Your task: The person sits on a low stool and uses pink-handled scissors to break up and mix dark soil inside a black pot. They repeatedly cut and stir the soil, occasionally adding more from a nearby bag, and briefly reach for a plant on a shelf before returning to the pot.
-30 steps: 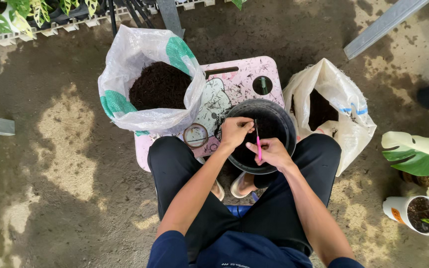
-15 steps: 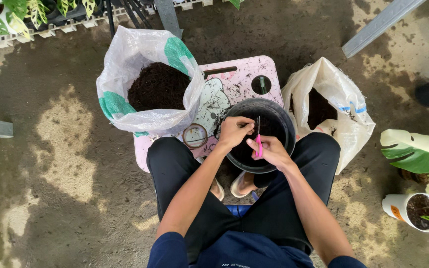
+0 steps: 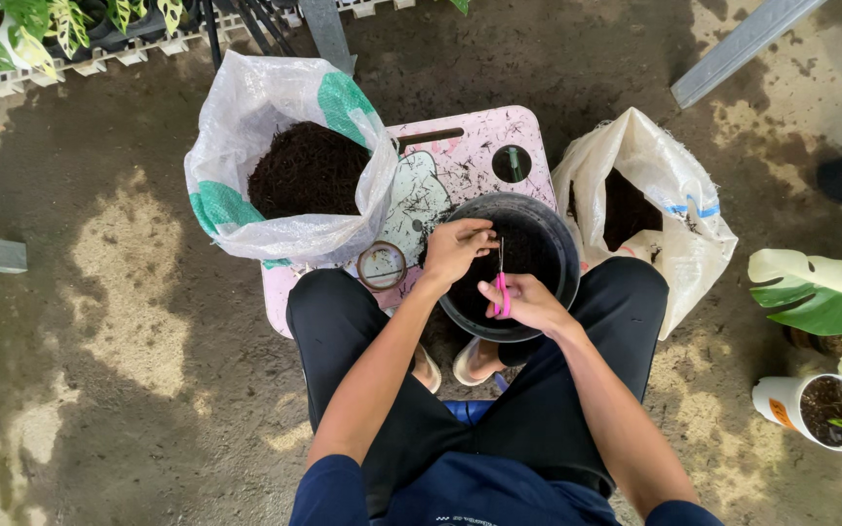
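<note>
Little has moved since the earlier frame: both hands remain over the black pot [image 3: 538, 244], scissor blades now slightly more upright. Left hand [image 3: 455, 248] is pinched narrow, contents not discernible. Right hand [image 3: 530, 302] grips the pink-handled scissors [image 3: 502, 282], blades up. Pot sits at the pink counter's [image 3: 460, 161] near-right edge. Two soil bags: one left [image 3: 289, 166], one right [image 3: 669, 209].

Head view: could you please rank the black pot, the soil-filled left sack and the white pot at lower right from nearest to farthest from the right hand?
From the right hand:
1. Black pot, directly beneath.
2. Left sack, up-left.
3. White pot, far right.
</note>
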